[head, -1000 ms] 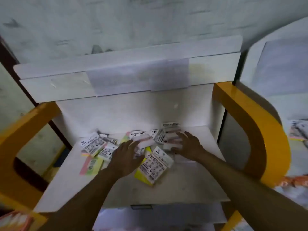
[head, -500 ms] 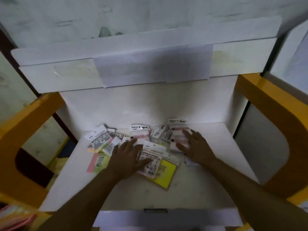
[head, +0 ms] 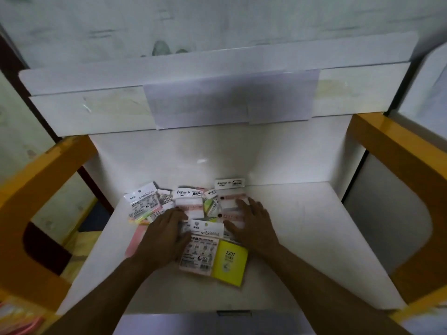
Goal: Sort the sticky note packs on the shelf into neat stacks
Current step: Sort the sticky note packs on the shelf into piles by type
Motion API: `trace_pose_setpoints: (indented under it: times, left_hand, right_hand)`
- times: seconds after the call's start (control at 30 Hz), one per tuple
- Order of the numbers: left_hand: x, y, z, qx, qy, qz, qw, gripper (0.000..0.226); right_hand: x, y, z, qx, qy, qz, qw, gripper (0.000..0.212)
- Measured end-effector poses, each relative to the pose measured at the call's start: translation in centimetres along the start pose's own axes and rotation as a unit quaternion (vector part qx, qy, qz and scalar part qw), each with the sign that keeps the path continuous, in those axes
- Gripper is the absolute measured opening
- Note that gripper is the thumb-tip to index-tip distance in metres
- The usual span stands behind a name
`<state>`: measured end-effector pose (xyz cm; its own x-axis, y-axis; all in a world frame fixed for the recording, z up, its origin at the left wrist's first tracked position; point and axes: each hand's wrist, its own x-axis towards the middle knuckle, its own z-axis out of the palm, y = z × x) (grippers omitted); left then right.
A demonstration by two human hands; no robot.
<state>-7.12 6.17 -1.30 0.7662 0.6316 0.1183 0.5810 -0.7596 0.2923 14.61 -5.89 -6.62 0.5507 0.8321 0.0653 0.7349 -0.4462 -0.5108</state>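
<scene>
On the white shelf (head: 302, 250), your flat left hand (head: 164, 238) and right hand (head: 254, 223) press the sticky note packs (head: 208, 252); square matching edges together.

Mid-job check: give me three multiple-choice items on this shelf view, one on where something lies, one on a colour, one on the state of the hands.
1. Where is the pack marked 2207?
A. nearest the shelf's front edge
B. against the back wall
C. under the left hand

2. What colour is that pack?
A. blue
B. yellow
C. black

3. How do the hands lie?
A. both lifted clear
B. both flat on the packs
C. both in fists

Key:
1 A, it lies in front of the other packs on the shelf.
2 B, its face is bright yellow.
3 B, the left hand and right hand rest with fingers spread on the pile of packs.
</scene>
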Motion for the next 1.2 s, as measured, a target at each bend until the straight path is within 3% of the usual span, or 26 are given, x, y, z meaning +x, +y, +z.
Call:
trace_pose_setpoints:
  times: [0.1, 0.2, 0.33, 0.43, 0.7, 0.8, 0.87, 0.93, 1.03, 1.2]
  left_hand:
    - [0.0, 0.1, -0.6, -0.056, 0.016, -0.023, 0.998, 0.032]
    - [0.6, 0.3, -1.3, -0.094, 0.031, -0.064, 0.993, 0.033]
    - [1.3, -0.2, -1.9, -0.083, 0.009, -0.115, 0.990, 0.041]
    - [2.0, -0.8, -2.2, -0.057, -0.023, -0.131, 0.990, 0.047]
    - [4.0, -1.5, -2.6, -0.043, -0.035, -0.165, 0.985, 0.045]
    - [4.6, -1.4, -2.4, -0.031, -0.019, -0.157, 0.987, 0.043]
    - [5.0, -1.7, -2.2, -0.018, -0.012, -0.150, 0.988, 0.049]
    - [5.6, -2.0, -1.9, 0.000, -0.021, -0.156, 0.988, 0.057]
    - [6.6, -1.6, -1.7, -0.003, -0.013, -0.140, 0.990, 0.052]
    - [7.4, 0.4, -1.3, -0.014, -0.018, -0.088, 0.996, 0.043]
  right_hand:
    - [-0.2, -0.3, -0.2, 0.008, 0.006, -0.002, 1.000, 0.083]
    - [1.0, -0.8, -2.3, 0.096, 0.027, 0.068, 0.993, 0.084]
    - [3.5, -1.7, -4.8, 0.093, -0.013, 0.149, 0.984, 0.103]
    - [4.6, -2.2, -4.8, 0.089, -0.047, 0.192, 0.976, 0.098]
    - [4.9, -2.5, -4.3, 0.098, -0.040, 0.187, 0.977, 0.085]
    - [4.9, -2.1, -4.9, 0.106, -0.031, 0.169, 0.979, 0.072]
    - [4.7, -2.1, -5.5, 0.170, -0.025, 0.159, 0.972, 0.062]
    - [4.5, -2.0, -6.1, 0.212, -0.026, 0.150, 0.965, 0.062]
    - [4.0, -1.3, -8.0, 0.225, -0.002, 0.143, 0.964, 0.055]
    - [2.9, 2.7, -11.6, 0.265, 0.059, 0.206, 0.940, 0.061]
